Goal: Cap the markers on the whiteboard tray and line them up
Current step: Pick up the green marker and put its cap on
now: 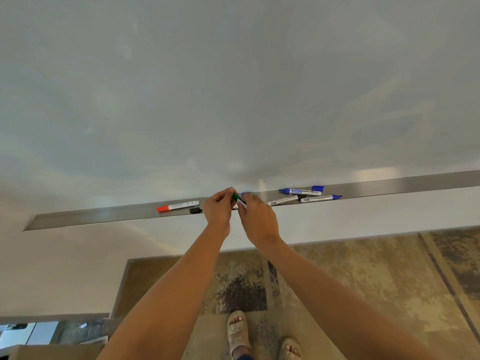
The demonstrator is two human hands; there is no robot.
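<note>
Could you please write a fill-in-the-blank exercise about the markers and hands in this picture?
1. The left hand and the right hand together hold a marker with a ____ cap.
2. The red-capped marker lies on the metal ____ under the whiteboard.
3. The loose cap beside the red-capped marker is ____.
4. The loose cap right of the hands is ____.

Missing words: green; tray; black; blue
</note>
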